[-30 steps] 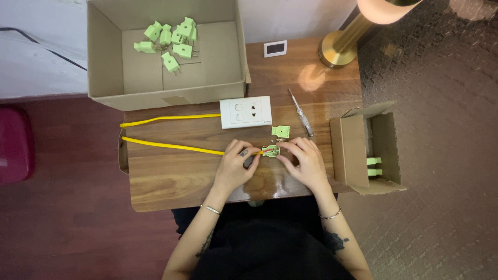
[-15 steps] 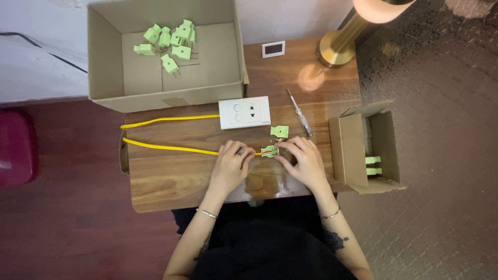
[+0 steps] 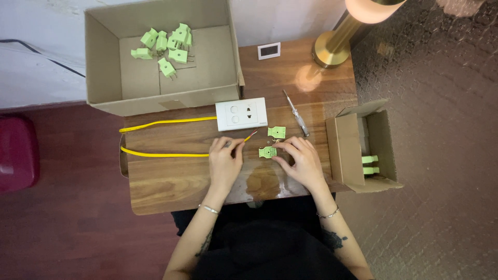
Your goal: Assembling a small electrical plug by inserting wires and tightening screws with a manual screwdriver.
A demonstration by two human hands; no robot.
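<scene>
Yellow cable (image 3: 166, 153) end now pulled clear of green plug (image 3: 267, 152)

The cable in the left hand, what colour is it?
Yellow cable, bare-tipped; head view.

Yellow cable (image 3: 166, 154) and open green plug half (image 3: 267, 152), apart on table.

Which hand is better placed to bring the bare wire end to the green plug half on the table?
Probably the left hand. It already pinches the yellow cable near its stripped end, which points toward the green plug half. The right hand rests its fingertips on that piece, so it can steady it.
</scene>
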